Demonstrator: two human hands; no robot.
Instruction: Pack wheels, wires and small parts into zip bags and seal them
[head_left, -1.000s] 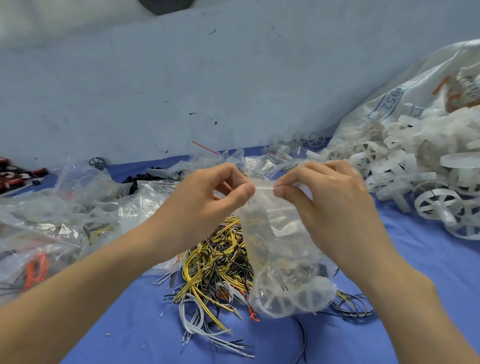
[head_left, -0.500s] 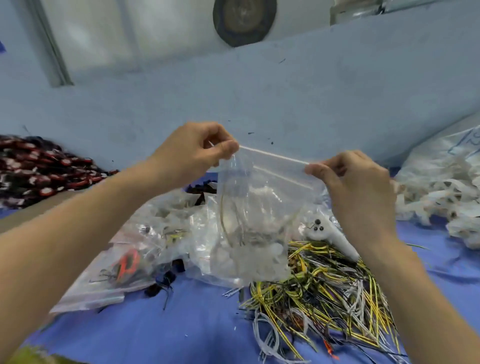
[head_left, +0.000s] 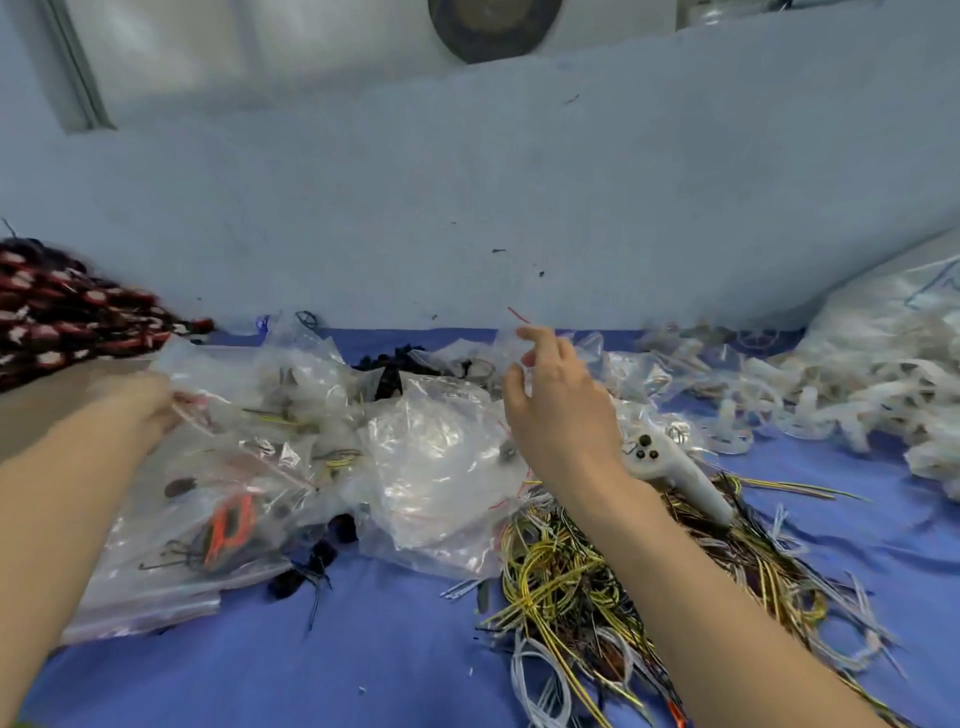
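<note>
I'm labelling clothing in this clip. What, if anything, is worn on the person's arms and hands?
Nothing visible. Both forearms are bare up to the frame's edge, with no sleeves or cuffs. The left hand, blurred, and right hand have no gloves, and no watch, band or ring shows. The fingers are uncovered.

Left hand (head_left: 143, 402) motion-blurred; its grip on the bags (head_left: 270, 415) indeterminate. Wheels (head_left: 831, 384) blurred. Wires (head_left: 597, 597) cut off at bottom edge.
</note>
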